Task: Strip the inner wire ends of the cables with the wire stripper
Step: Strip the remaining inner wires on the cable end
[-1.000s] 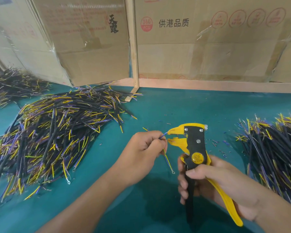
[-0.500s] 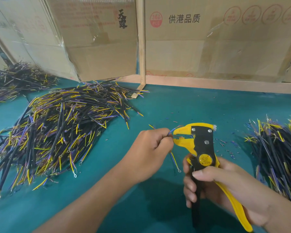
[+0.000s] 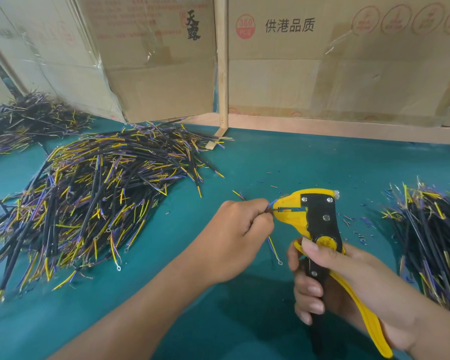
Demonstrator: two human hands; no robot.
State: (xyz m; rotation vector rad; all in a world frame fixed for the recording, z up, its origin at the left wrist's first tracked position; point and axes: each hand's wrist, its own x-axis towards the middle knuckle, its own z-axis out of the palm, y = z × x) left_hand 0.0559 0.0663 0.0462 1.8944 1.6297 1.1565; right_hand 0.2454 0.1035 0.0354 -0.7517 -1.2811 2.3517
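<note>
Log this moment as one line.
left hand pinches cable | wire end in stripper jaws | right hand grips handles

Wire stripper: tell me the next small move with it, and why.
Probably squeeze the handles. The left hand pinches the cable with a wire end fed between the jaws of the wire stripper, and the right hand grips handles that are spread apart, so the cut does not look made yet.

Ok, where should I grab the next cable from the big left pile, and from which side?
Grip the black jacket mid-length on a cable at the pile's right edge, coming from the right; those strands stick out loose, with bare mat beside them.
</note>
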